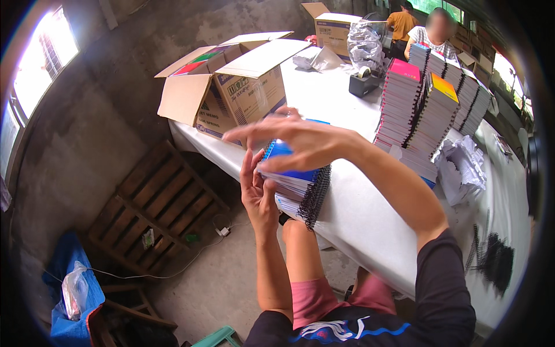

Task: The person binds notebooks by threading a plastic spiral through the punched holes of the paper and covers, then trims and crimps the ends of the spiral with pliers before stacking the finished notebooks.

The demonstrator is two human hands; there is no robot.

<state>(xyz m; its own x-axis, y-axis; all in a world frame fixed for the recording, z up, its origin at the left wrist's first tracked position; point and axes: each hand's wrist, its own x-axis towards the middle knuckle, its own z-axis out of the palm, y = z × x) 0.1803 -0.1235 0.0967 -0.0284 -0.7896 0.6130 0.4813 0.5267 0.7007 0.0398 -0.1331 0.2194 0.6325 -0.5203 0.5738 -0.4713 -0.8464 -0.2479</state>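
A stack of spiral notebooks [292,191] with a blue cover on top stands at the table's near edge. Black coils stick out along its right side, and blue coils show at its upper left. My left hand [260,199] is upright at the left side of the stack, fingers stretched up and thumb apart. Over the top reaches my right hand [306,141], fingers spread and slightly smeared, covering part of the blue cover. Neither hand visibly grips anything; whether the right fingers touch the cover is hard to tell.
An open cardboard box [248,95] stands beyond the stack. Tall piles of notebooks [399,101], a tape dispenser [363,84], crumpled paper [462,168] and loose black coils [494,260] lie on the white table [370,202]. A wooden pallet [159,202] leans at left. Two people are behind.
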